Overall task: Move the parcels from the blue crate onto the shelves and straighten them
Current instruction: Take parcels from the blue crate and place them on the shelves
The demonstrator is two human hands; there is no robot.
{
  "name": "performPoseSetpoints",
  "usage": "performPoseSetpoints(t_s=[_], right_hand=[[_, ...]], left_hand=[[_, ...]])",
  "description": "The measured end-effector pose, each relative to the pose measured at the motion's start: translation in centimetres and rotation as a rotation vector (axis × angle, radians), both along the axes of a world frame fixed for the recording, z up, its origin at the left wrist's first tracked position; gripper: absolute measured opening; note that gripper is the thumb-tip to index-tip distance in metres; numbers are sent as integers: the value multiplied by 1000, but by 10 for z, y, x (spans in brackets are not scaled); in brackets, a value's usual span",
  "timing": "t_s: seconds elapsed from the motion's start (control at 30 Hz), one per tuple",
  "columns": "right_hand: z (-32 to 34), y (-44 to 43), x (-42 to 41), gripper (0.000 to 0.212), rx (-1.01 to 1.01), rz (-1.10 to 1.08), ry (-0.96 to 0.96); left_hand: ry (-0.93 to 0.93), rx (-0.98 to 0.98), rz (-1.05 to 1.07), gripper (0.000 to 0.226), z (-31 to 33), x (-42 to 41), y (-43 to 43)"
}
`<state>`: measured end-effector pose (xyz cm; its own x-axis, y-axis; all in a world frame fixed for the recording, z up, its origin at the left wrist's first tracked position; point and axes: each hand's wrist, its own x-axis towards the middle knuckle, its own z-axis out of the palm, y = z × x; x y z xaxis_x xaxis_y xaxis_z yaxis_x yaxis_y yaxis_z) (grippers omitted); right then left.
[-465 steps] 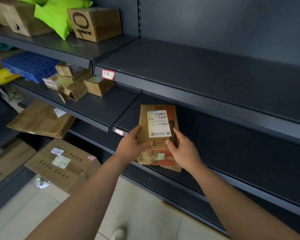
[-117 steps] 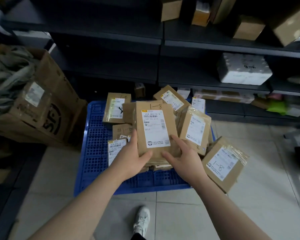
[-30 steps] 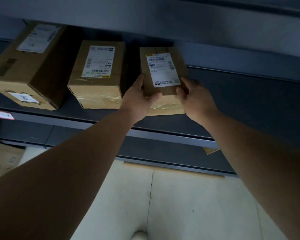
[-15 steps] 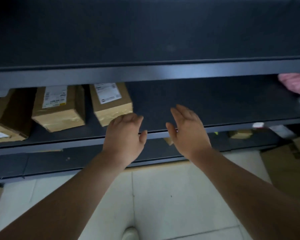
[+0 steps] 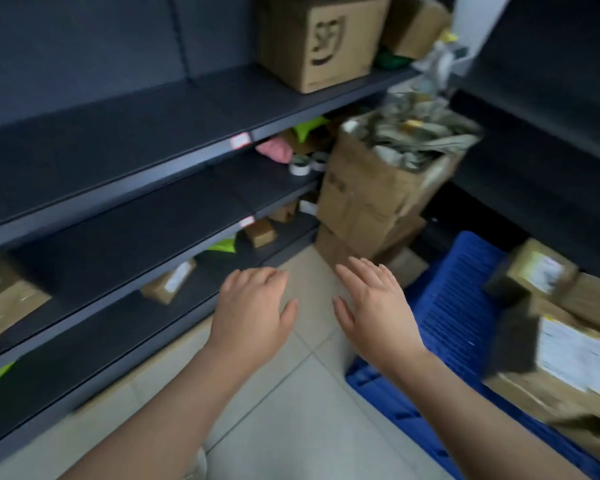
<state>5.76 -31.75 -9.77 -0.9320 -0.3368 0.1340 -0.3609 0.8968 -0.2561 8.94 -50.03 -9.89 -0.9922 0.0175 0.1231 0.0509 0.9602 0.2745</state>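
Far to the left of the blue plastic slatted crate (image 5: pixel 451 306), a brown cardboard parcel (image 5: pixel 4 303) with a white label sat on a middle board of the dark grey metal shelving (image 5: pixel 118 140). A smaller labelled cardboard packet (image 5: pixel 168 284) lay one board lower, nearer the crate.

Left of the crate, the person's left hand (image 5: pixel 253 317) hung palm down over the pale tiled floor (image 5: pixel 291 427). Its forearm reached forward from the bottom edge, its fingers were loosely bent and it held nothing.

Just beside it but not touching it, the right hand (image 5: pixel 374 313) was also palm down. Its fingers were straight and slightly spread and it gripped nothing. Its outer edge showed against the crate's near left side.

Beyond the crate's far left corner stood a tall open cardboard box (image 5: pixel 385 195) stuffed with crumpled grey wrapping. Above that, a large brown carton (image 5: pixel 321 39) with a printed logo stood on an upper shelf board.

The crate lay on the floor, and on its right part brown cardboard parcels (image 5: pixel 575 362) with white labels were heaped, blurred by camera motion.
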Motion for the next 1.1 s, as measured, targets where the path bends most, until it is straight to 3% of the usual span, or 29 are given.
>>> performPoseSetpoints(t_s=[0.3, 0.63, 1.0, 1.1], right_hand=[[50, 198, 69, 51, 63, -448, -88], [55, 298, 98, 50, 26, -878, -185], [23, 363, 105, 46, -104, -1079, -234], [2, 393, 100, 47, -139, -1071, -292]], left_hand=[[-76, -28, -405, 34, 53, -10, 189], [-154, -26, -742, 41, 44, -53, 311], [-284, -125, -857, 47, -13, -60, 425], [-363, -180, -787, 63, -40, -58, 457]])
